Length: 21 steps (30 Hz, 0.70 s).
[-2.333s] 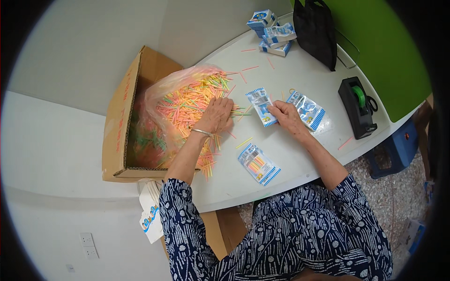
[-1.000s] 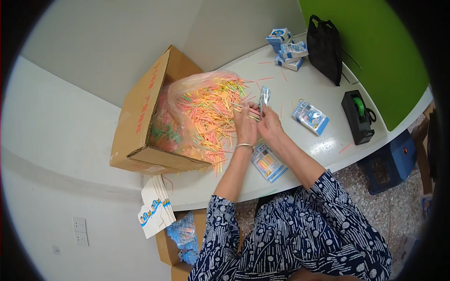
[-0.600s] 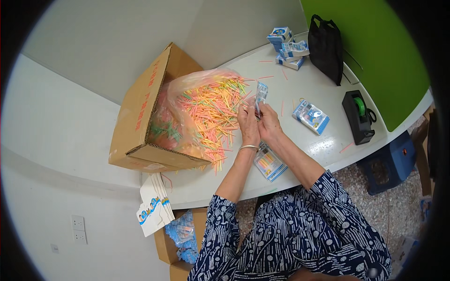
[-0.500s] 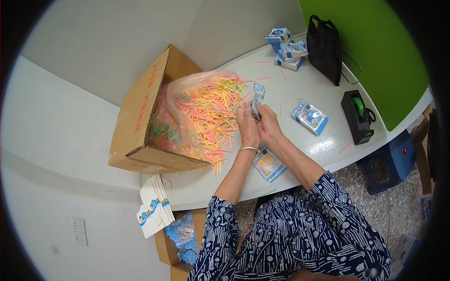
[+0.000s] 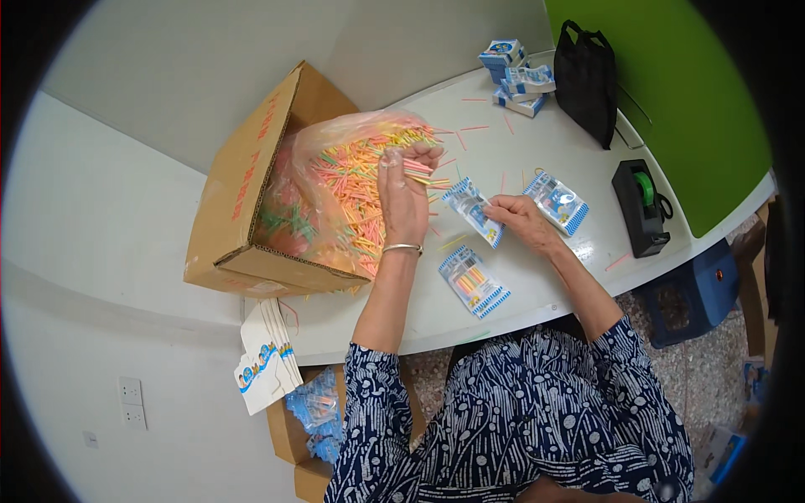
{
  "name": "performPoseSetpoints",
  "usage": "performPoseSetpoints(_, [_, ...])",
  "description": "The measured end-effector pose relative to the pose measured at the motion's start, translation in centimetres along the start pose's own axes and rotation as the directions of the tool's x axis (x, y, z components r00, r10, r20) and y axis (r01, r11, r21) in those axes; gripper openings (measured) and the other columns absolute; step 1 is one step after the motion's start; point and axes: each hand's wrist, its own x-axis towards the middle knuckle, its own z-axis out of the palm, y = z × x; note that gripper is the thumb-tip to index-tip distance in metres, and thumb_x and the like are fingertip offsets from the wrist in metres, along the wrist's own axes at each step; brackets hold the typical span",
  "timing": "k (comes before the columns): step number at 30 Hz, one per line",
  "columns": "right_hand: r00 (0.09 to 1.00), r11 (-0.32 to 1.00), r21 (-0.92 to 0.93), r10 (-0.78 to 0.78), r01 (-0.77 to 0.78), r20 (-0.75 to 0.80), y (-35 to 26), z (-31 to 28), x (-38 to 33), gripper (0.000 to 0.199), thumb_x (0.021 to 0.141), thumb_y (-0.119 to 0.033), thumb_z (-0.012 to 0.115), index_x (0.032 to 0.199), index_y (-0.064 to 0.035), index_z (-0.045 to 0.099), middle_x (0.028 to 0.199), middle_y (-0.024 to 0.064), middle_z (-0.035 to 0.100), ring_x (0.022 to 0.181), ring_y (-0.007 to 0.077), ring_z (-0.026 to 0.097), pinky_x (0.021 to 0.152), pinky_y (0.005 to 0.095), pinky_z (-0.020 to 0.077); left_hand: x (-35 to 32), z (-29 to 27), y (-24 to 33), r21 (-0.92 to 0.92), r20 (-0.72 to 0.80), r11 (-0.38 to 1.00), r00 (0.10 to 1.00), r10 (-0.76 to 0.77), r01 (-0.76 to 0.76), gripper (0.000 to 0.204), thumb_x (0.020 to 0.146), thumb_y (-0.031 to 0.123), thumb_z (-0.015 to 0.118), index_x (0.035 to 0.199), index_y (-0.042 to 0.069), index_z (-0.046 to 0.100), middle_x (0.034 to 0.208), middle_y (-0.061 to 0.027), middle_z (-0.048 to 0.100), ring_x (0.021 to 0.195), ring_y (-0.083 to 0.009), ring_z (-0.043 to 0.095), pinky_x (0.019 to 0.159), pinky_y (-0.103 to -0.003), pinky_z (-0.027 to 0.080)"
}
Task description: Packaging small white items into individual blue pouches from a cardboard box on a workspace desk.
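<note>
My left hand (image 5: 404,201) is curled over the near side of a heap of thin pastel sticks (image 5: 348,180), which spills from a clear plastic bag. Pink and yellow sticks (image 5: 423,174) lie gathered in its fingers. Between thumb and fingers, my right hand (image 5: 528,222) pinches a blue-and-white plastic packet (image 5: 471,208), held tilted above the table. Just below lies a second packet (image 5: 472,283), with coloured sticks showing through its clear window. Beyond my right hand a third packet (image 5: 557,204) rests flat. Whether the held packet has sticks inside, I cannot tell.
The cardboard carton (image 5: 239,193) lies on its side at left, holding the bag. Small boxes (image 5: 516,80), a black bag (image 5: 584,88) and a tape dispenser (image 5: 641,210) stand at the back and right. Folded cartons (image 5: 267,360) hang over the front left edge, above a box of packets (image 5: 317,411).
My hands were together around a packet and have parted. The left moved left to the heap and now holds sticks; the right moved rightward, keeping the packet.
</note>
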Motion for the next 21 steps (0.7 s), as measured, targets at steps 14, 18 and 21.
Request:
performPoseSetpoints(14, [0.996, 0.996, -0.044, -0.069, 0.071, 0.061, 0.7, 0.0, -0.4, 0.026, 0.090, -0.023, 0.058, 0.096, 0.0007, 0.067, 0.078, -0.0014, 0.063, 0.074, 0.0043, 0.051, 0.066, 0.0195, 0.0402, -3.9, 1.2, -1.1, 0.482, 0.143, 0.876, 0.985, -0.100, 0.019, 0.030, 0.101, 0.030, 0.034, 0.100, 0.002, 0.044, 0.098, -0.0115, 0.063, 0.095, -0.0164, 0.057, 0.088, -0.030, 0.043])
performPoseSetpoints(18, [0.995, 0.994, -0.041, -0.096, 0.097, 0.027, 0.7, 0.1, -0.7, 0.024, 0.089, -0.022, 0.058, 0.094, 0.0009, 0.067, 0.077, -0.0012, 0.061, 0.073, 0.0044, 0.050, 0.065, 0.0201, 0.0401, -4.3, 0.9, -0.9, 0.582, 0.260, 0.813, 0.941, -0.215, 0.025, 0.033, 0.099, 0.034, 0.039, 0.105, 0.003, 0.049, 0.113, -0.0130, 0.059, 0.109, -0.0182, 0.051, 0.093, -0.033, 0.041])
performPoseSetpoints(21, [0.996, 0.995, -0.047, -0.084, 0.085, 0.015, 0.5, -0.3, -0.7, 0.024, 0.091, -0.019, 0.057, 0.086, 0.0029, 0.063, 0.077, -0.0024, 0.055, 0.076, 0.0047, 0.047, 0.070, 0.0209, 0.0379, -4.0, 0.2, -0.4, 0.674, 0.313, 0.735, 0.931, -0.189, -0.078, 0.037, 0.098, 0.034, 0.040, 0.115, 0.002, 0.049, 0.116, -0.0126, 0.057, 0.114, -0.0198, 0.049, 0.098, -0.034, 0.038])
